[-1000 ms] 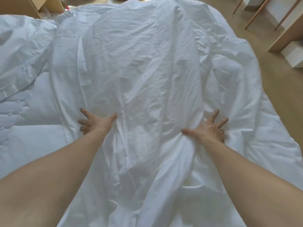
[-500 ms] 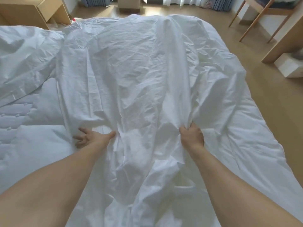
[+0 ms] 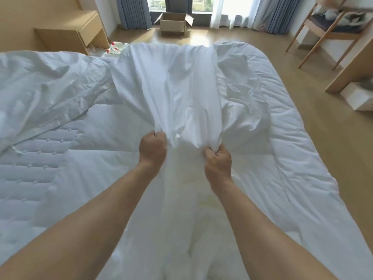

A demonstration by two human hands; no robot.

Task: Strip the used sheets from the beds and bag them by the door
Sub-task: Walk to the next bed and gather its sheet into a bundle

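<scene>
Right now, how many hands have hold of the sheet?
2. The left hand grips the sheet on its left side; the right hand grips it on the right, slightly nearer the camera. Neither is hidden.

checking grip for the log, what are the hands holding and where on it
Both the left hand and right hand grip the white sheet by its bunched near end.
</scene>
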